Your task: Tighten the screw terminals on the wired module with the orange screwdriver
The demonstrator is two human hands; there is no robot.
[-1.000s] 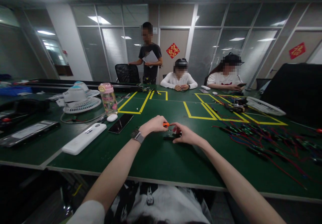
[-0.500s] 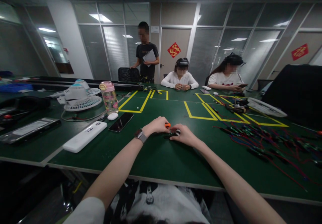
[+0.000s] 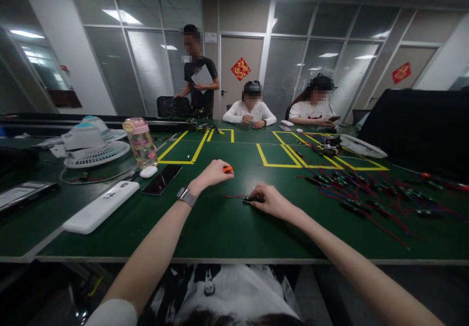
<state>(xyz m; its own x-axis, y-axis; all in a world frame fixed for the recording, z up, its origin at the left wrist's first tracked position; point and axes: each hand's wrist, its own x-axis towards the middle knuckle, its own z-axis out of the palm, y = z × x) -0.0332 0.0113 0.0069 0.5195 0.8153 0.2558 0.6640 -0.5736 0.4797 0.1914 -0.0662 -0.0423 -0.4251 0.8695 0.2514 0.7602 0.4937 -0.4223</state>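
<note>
My left hand (image 3: 215, 173) is closed round a small orange object (image 3: 227, 169), raised a little over the green table; its kind is hidden by my fingers. To the right and nearer to me, my right hand (image 3: 270, 201) grips a small dark circuit board (image 3: 249, 200) against the tabletop. A thin red wire (image 3: 233, 196) runs left from the board across the table. My two hands are apart. Part of the board is covered by my right fingers.
A tangle of wired boards (image 3: 359, 194) lies on the right. To the left are a black phone (image 3: 162, 179), a white power bank (image 3: 102, 206), a bottle (image 3: 141, 142) and a fan (image 3: 95, 152). Yellow tape (image 3: 280, 165) marks the table (image 3: 205, 238). Several people are beyond it.
My hands have separated: the left moved left with the orange object, while the right stays at the board. The red wire now shows between them. The whole view has shifted.
</note>
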